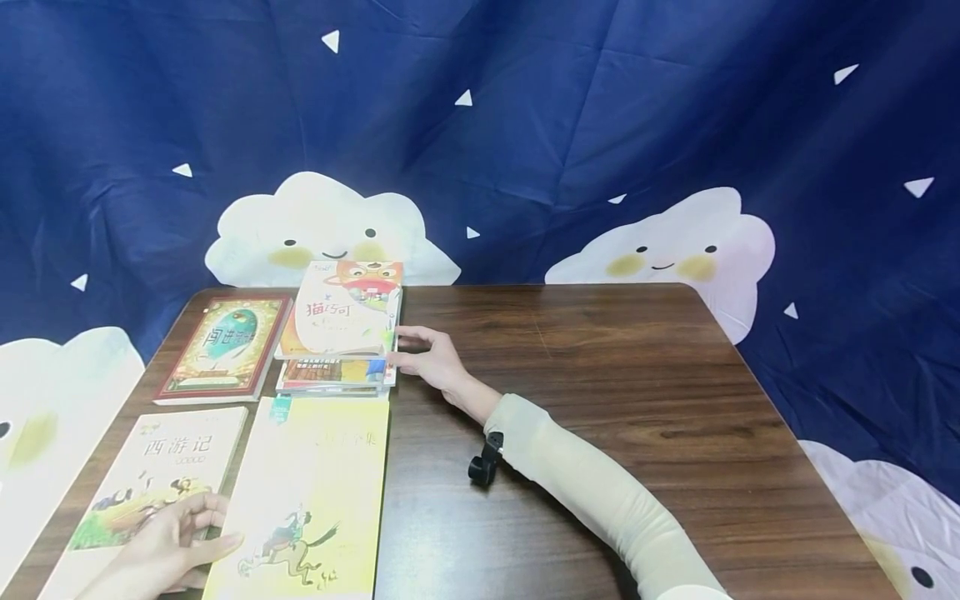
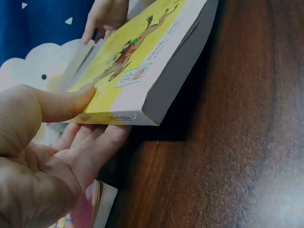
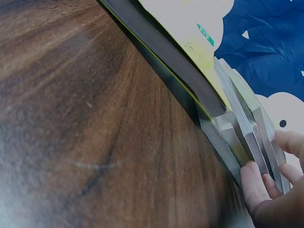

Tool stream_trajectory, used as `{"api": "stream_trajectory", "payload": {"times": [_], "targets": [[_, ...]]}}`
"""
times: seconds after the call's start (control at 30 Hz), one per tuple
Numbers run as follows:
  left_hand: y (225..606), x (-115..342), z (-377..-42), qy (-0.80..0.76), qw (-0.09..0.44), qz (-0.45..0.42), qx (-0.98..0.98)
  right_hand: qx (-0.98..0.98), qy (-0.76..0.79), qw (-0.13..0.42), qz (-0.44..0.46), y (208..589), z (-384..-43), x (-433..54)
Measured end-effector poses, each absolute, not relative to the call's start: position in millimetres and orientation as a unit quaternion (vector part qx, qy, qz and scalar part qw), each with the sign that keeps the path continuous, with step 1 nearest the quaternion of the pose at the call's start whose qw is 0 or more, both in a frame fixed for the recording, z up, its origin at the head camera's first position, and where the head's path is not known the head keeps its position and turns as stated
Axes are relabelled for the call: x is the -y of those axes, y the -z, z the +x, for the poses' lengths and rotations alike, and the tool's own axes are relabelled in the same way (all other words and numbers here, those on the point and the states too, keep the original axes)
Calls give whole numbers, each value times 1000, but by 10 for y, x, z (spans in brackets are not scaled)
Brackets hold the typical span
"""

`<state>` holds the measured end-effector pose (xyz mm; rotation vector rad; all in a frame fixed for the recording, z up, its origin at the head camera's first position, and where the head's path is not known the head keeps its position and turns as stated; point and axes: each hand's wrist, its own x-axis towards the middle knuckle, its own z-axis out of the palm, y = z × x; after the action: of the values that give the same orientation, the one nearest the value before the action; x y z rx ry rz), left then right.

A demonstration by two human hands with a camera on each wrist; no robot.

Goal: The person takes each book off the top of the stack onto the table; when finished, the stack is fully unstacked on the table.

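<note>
A cloth (image 1: 525,125) hangs behind the table (image 1: 637,392); at its back left is a book stack (image 1: 348,321), with a back book (image 1: 225,350) to its left; before these lie a right front book (image 1: 315,492) and a left front book (image 1: 150,483), respectively. The left hand (image 1: 168,546) is at the right front book's left edge; the right hand (image 1: 427,358), at the stack's right edge.

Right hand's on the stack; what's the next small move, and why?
Probably slide the orange-and-white rectangular book slightly nearer with the right hand: its near edge sits back from the multicoloured book beneath, and that hand touches their stack's side.
</note>
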<state>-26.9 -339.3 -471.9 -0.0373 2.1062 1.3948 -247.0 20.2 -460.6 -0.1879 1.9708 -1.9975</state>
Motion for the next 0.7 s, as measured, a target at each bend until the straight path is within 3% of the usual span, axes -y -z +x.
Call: {"api": "stream_trajectory", "payload": {"times": [0.27,0.5,0.7], "targets": [[4617,3318,-301,-449,274,-58,-849,-687,705,166,-63,4597,-2465,-200],[4449,3391,-448,-458,302,-13,-836,-679,711,174,-59,4579,-2469,-201],[4319,3384,-746,-437,234,-29,-868,-668,719,181,-62,4588,-2504,-208]]}}
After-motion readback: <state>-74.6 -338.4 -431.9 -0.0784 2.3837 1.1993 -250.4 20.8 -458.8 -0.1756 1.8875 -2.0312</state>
